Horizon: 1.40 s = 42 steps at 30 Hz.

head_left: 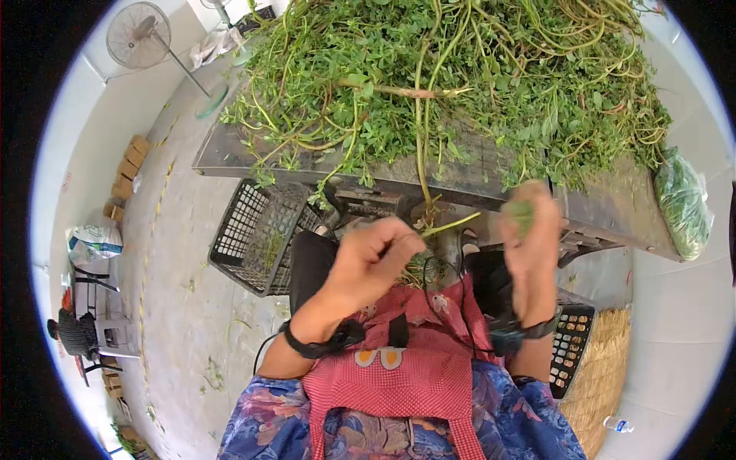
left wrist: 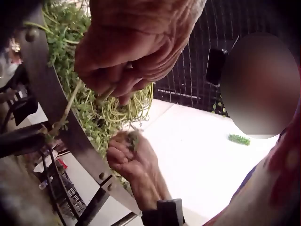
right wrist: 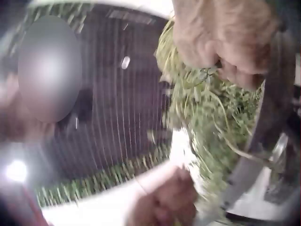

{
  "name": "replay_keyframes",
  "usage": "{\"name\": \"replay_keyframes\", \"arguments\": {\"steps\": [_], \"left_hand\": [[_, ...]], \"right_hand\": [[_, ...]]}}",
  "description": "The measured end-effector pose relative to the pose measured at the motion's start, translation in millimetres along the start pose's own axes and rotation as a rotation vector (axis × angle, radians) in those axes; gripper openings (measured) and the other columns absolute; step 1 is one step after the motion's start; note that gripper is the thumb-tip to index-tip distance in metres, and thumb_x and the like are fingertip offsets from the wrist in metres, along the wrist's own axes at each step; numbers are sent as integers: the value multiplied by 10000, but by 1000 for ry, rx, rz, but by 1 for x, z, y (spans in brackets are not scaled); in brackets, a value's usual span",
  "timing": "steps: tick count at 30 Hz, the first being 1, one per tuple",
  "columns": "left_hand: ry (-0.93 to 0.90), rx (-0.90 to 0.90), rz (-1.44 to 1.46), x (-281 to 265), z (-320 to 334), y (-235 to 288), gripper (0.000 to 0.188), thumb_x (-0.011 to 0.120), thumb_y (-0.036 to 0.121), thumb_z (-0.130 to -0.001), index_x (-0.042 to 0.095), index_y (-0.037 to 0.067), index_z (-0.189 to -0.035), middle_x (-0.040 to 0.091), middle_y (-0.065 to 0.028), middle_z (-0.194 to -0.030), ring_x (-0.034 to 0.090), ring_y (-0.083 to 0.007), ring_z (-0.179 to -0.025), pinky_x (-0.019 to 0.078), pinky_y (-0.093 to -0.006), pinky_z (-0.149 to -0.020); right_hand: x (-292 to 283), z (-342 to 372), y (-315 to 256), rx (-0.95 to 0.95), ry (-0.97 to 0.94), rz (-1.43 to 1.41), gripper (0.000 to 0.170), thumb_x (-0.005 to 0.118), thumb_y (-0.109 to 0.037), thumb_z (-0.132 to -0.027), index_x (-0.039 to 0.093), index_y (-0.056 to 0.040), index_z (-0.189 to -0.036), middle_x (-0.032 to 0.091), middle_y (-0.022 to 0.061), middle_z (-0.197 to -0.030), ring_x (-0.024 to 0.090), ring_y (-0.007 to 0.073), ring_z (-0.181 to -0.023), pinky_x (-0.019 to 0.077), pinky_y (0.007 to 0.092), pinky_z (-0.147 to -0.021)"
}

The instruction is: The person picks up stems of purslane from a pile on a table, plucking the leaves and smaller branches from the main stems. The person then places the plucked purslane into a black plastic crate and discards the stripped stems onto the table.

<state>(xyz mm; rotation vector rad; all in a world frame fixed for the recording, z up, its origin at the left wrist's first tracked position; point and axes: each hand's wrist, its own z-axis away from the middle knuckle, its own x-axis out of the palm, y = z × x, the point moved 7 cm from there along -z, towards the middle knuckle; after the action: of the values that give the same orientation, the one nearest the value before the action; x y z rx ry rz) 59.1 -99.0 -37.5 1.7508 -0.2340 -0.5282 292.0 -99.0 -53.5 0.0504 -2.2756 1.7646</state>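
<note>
A large heap of leafy green stems [head_left: 460, 100] covers the table [head_left: 498, 165] in front of me. My left hand [head_left: 372, 257] is raised above my lap with its fingers curled, pinching a green stem [head_left: 454, 224] that shows beside its fingertips. In the left wrist view, a bit of stem pokes out under the curled fingers. My right hand [head_left: 530, 245], blurred, is upright at the table's front edge and grips a small leafy sprig [head_left: 520, 218]. A long stem [head_left: 421, 157] hangs over the table edge between the hands.
Black plastic crates stand below, one at left [head_left: 264, 230] and one at right [head_left: 573, 341]. A filled plastic bag [head_left: 682, 203] sits at the table's right end. A fan [head_left: 146, 34], cardboard boxes [head_left: 130, 169] and a seated person [head_left: 73, 333] are farther left.
</note>
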Motion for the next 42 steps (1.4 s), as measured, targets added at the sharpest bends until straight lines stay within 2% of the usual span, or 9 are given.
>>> {"name": "replay_keyframes", "arguments": {"steps": [1,2,6,7,10,14,17,22,42], "left_hand": [[35,23,51,-8,2,0,113,570,100,-889,598,14,-821,524,14,-638,453,-38,-607,366,-218,-522],[57,-89,187,-14,5,-3,165,559,181,-911,603,52,-818,469,36,-561,395,-28,-481,287,-182,-441],[160,-149,370,-29,3,-24,237,503,261,-938,580,52,-857,504,16,-560,412,-49,-453,280,-189,-407],[161,-147,373,-28,3,-30,237,503,261,-938,580,52,-857,504,16,-560,412,-49,-453,280,-189,-407],[213,-6,349,-30,-5,-27,209,516,252,-931,577,59,-874,506,14,-576,420,-47,-478,279,-193,-410],[252,-162,545,-30,-8,-31,184,533,247,-922,540,89,-828,489,23,-578,371,-37,-475,275,-187,-428],[263,-182,539,-25,-14,-32,224,538,259,-918,495,108,-759,499,25,-594,318,-32,-462,259,-180,-427],[147,-166,556,-5,-52,-33,255,491,295,-935,559,57,-877,649,-53,-819,376,-39,-471,270,-168,-408],[-60,-63,708,25,-89,-1,219,464,255,-951,546,53,-939,542,-17,-657,386,-42,-503,257,-177,-417]], "right_hand": [[-3,-6,5,185,-41,-762,143,525,-210,-871,517,-70,-839,503,28,-622,531,97,-555,434,244,-503],[-6,-9,2,184,-47,-758,143,525,-210,-871,517,-70,-839,503,28,-622,531,97,-555,434,244,-503],[38,-12,-19,213,171,225,159,508,-223,-892,562,-74,-892,555,20,-675,549,88,-612,455,238,-560],[56,-22,-19,-214,80,699,177,532,-208,-885,582,-46,-938,615,53,-745,573,129,-647,470,281,-589],[98,-28,-4,-237,82,1021,274,623,-263,-811,588,-37,-963,626,204,-747,609,384,-701,471,431,-601],[102,-44,8,-177,109,1265,328,655,-314,-768,600,-26,-916,607,207,-668,604,380,-631,473,441,-572],[84,-46,8,-261,157,1090,275,645,-267,-769,620,-5,-849,603,208,-660,588,397,-601,466,431,-545],[51,-20,17,248,46,11,155,580,-188,-860,635,-46,-887,604,-18,-813,451,47,-666,358,217,-580],[43,9,30,163,-86,163,220,593,-236,-883,641,-25,-845,584,-25,-741,478,59,-702,391,230,-643]]}}
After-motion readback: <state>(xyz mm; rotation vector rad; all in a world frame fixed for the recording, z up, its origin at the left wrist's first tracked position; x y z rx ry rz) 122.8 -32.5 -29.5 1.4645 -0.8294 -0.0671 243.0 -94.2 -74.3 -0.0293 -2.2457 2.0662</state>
